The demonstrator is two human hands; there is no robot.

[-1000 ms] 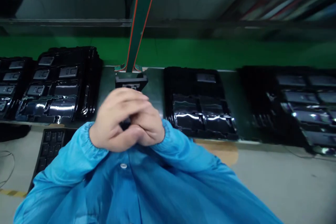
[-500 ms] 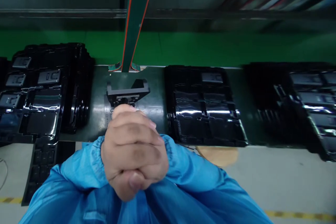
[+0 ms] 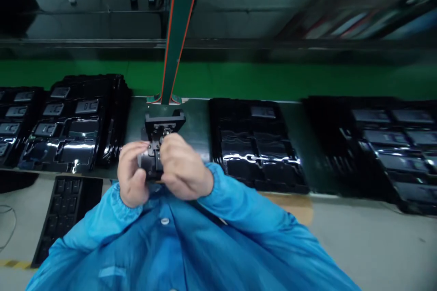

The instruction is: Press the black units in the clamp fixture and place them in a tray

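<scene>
Here in the head view, both hands are in at the small black fixture [image 3: 155,146], which sits on the dark green bench [image 3: 200,122] straight in front of the person. The left hand [image 3: 133,173] comes up along its left side, fingers bent toward the metalwork, thumb standing apart below them; whether that grip closes on anything, I can't tell. Across to the right hand [image 3: 184,168], and it's curled tight, knuckles up, pressed close over the fixture's right side; its fingertips are hidden, so what that grip has hold of can't be told. Both forearms angle inward, in blue sleeves [image 3: 244,198].

Now the trays! Just left of the fixture, a glossy black tray stack [image 3: 77,131] shows four grey parts [image 3: 87,106] in its upper pockets. Beside it at the left edge, another black tray [image 3: 15,120] carries a column of grey pieces. Right of the hands, the next stack's top tray [image 3: 254,143] has one grey piece, upper right. At far right, a blurred black stack [image 3: 385,145] has grey pieces in several pockets.
</scene>
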